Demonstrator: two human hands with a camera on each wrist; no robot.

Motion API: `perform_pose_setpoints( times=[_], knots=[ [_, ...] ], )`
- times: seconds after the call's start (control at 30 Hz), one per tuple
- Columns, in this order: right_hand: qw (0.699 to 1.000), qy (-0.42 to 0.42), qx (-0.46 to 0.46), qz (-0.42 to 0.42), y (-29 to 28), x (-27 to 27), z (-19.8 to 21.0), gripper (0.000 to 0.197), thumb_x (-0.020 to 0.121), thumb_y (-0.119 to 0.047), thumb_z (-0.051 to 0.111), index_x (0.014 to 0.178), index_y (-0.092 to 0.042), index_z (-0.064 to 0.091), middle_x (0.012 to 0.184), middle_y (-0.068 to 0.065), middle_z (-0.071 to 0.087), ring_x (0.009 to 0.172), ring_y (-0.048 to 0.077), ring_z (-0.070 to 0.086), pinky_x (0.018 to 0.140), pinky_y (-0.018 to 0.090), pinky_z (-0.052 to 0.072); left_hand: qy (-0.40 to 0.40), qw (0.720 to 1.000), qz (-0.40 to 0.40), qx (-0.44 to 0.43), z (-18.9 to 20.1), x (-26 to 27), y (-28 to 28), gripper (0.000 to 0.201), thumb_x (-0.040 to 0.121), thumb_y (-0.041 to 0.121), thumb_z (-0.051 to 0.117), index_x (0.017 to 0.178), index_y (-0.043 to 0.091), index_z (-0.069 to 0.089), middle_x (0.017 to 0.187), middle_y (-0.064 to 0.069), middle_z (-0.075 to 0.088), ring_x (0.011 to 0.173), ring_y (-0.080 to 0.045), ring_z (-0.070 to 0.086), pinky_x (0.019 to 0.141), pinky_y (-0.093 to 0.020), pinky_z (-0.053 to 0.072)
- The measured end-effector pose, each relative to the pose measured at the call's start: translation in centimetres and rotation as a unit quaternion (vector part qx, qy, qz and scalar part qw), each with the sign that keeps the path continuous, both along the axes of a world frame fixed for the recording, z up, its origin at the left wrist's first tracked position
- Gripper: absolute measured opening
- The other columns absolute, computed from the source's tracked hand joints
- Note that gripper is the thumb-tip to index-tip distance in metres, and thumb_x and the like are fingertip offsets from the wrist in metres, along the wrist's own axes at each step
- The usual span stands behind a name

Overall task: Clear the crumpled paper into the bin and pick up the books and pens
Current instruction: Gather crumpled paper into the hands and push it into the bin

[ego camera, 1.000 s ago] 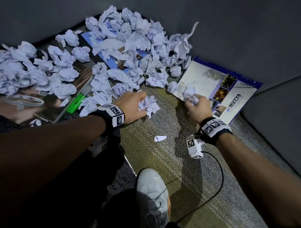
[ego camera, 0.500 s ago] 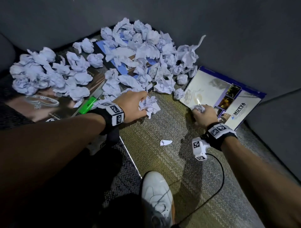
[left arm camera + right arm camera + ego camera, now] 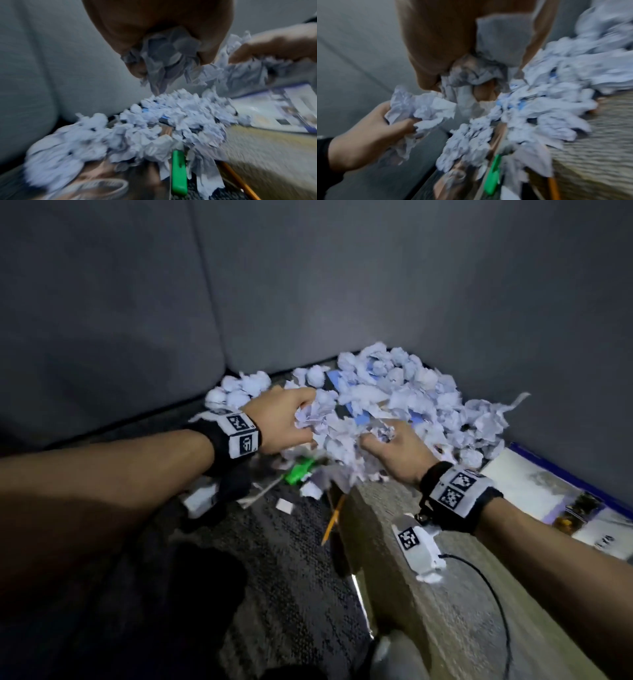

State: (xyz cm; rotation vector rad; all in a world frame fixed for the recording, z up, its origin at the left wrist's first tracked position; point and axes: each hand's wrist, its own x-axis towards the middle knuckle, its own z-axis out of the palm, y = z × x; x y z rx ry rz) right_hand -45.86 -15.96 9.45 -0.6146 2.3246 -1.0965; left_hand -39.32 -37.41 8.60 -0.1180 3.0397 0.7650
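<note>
Left hand: we find the left hand (image 3: 279, 419) raised above the floor, its fingers curled round a wad of crumpled pale-blue paper (image 3: 164, 56); the left wrist view shows that wad bunched between the thumb and the fingers.
Right hand: the right hand (image 3: 397, 451) is close beside the left, its fingers closed on a second bunch of crumpled paper (image 3: 471, 73), which hangs below the palm in the right wrist view.
Held paper: in the head view the two handfuls meet between the hands as one bundle (image 3: 337, 436), and we cannot tell where one ends and the other begins.
Paper heap: we note a large heap of crumpled pale-blue paper balls (image 3: 404, 392) on the floor in the corner against the grey upholstered panels (image 3: 308, 285), behind and under the hands.
Books: an open glossy book with a blue edge (image 3: 548, 494) lies flat on the floor to the right of the heap; another glossy cover (image 3: 96, 181) shows below the heap and is partly buried by it.
Pens: a green plastic pen-like item (image 3: 299, 470) lies under the left hand at the edge of the heap; a yellow pencil (image 3: 334, 518) lies just beside it on the floor.
Floor: we record dark carpet (image 3: 274, 577) on the left and a beige woven mat (image 3: 445, 611) on the right.
Image quality: both wrist views are blurred, so we report no finer detail.
</note>
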Motion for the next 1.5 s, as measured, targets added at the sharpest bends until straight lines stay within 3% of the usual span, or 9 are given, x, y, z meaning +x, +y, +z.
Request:
perform_pose_setpoints(
  times=[0.23, 0.33, 0.53, 0.73, 0.93, 1.17, 1.33, 1.4, 1.5],
  knots=[
    [0.972, 0.055, -0.05, 0.223, -14.8, 4.7, 4.3, 0.027, 0.088, -0.008, 0.06, 0.067, 0.004, 0.048, 0.054, 0.01, 0.046, 0.047, 0.006, 0.041, 0.048, 0.02, 0.036, 0.118, 0.956, 0.204, 0.172, 5.9, 13.4, -12.4, 0.034, 0.066, 0.037, 0.065, 0.077, 0.011, 0.046, 0.074, -0.012, 0.056, 0.064, -0.019, 0.046, 0.063, -0.037, 0.047],
    [0.951, 0.039, -0.062, 0.299, -20.4, 8.1, 6.9, 0.023, 0.086, -0.011, 0.059, 0.064, -0.015, 0.06, 0.05, 0.004, 0.051, 0.045, 0.005, 0.042, 0.044, 0.019, 0.036, 0.162, 0.926, 0.235, 0.246, 9.9, 19.2, -18.3, 0.024, 0.065, 0.032, 0.063, 0.081, 0.016, 0.056, 0.076, -0.003, 0.061, 0.074, -0.01, 0.051, 0.069, -0.034, 0.048],
    [0.919, 0.001, -0.102, 0.38, -29.2, 15.0, 9.8, 0.047, 0.086, -0.004, 0.057, 0.05, -0.033, 0.061, 0.048, -0.005, 0.051, 0.044, 0.007, 0.046, 0.046, 0.015, 0.042, 0.044, 0.917, 0.39, 0.077, 13.3, 29.8, -28.7, 0.018, 0.079, 0.019, 0.068, 0.095, 0.022, 0.06, 0.09, -0.001, 0.062, 0.078, -0.01, 0.056, 0.073, -0.022, 0.041],
    [0.92, -0.061, -0.149, 0.359, -34.4, 20.8, 11.1, 0.035, 0.089, -0.002, 0.057, 0.058, -0.018, 0.055, 0.051, -0.002, 0.051, 0.038, 0.003, 0.043, 0.041, 0.009, 0.037, -0.235, 0.885, 0.401, -0.035, 4.0, 35.5, -32.8, 0.043, 0.087, 0.033, 0.066, 0.117, 0.004, 0.059, 0.116, -0.016, 0.065, 0.102, -0.03, 0.06, 0.079, -0.028, 0.039],
    [0.928, -0.031, -0.136, 0.345, -39.9, 23.9, 9.8, 0.023, 0.084, -0.019, 0.061, 0.062, -0.014, 0.057, 0.051, -0.001, 0.053, 0.044, 0.014, 0.048, 0.036, 0.016, 0.034, -0.217, 0.889, 0.402, -0.002, 6.7, 36.5, -32.4, 0.065, 0.092, 0.066, 0.026, 0.132, 0.021, 0.051, 0.144, -0.014, 0.044, 0.133, -0.03, 0.039, 0.112, -0.036, 0.024],
    [0.922, -0.068, -0.209, 0.318, -44.6, 27.4, 11.0, 0.03, 0.085, -0.018, 0.061, 0.057, -0.019, 0.052, 0.05, -0.006, 0.051, 0.044, 0.009, 0.047, 0.048, 0.022, 0.04, -0.104, 0.886, 0.443, -0.09, 5.8, 38.9, -31.0, 0.022, 0.097, 0.042, 0.032, 0.111, 0.029, 0.044, 0.106, -0.01, 0.062, 0.101, -0.034, 0.059, 0.08, -0.037, 0.039],
    [0.868, 0.143, -0.097, 0.466, -48.0, 30.4, 7.8, 0.008, 0.089, -0.033, 0.057, 0.088, -0.028, 0.063, 0.081, -0.011, 0.059, 0.078, 0.01, 0.055, 0.078, 0.027, 0.047, -0.175, 0.874, 0.442, -0.1, 6.0, 38.2, -31.5, 0.037, 0.096, 0.037, 0.029, 0.122, 0.028, 0.054, 0.132, -0.013, 0.056, 0.117, -0.034, 0.054, 0.092, -0.038, 0.04],
    [0.799, 0.236, 0.099, 0.544, -48.7, 30.7, 5.6, 0.037, 0.089, -0.055, 0.048, 0.11, -0.026, 0.057, 0.114, -0.002, 0.056, 0.107, 0.02, 0.054, 0.101, 0.036, 0.039, -0.204, 0.876, 0.424, -0.102, 5.8, 38.3, -31.8, 0.039, 0.093, 0.038, 0.027, 0.111, 0.028, 0.061, 0.13, -0.008, 0.058, 0.114, -0.032, 0.055, 0.092, -0.038, 0.041],
    [0.799, 0.223, 0.14, 0.541, -48.6, 30.0, 6.4, 0.061, 0.088, -0.058, 0.049, 0.14, -0.027, 0.042, 0.148, 0.002, 0.039, 0.132, 0.025, 0.041, 0.109, 0.031, 0.031, -0.219, 0.873, 0.422, -0.109, 5.5, 38.2, -32.2, 0.04, 0.09, 0.039, 0.026, 0.097, 0.028, 0.063, 0.121, -0.006, 0.062, 0.105, -0.03, 0.058, 0.082, -0.036, 0.042]
  ],
)
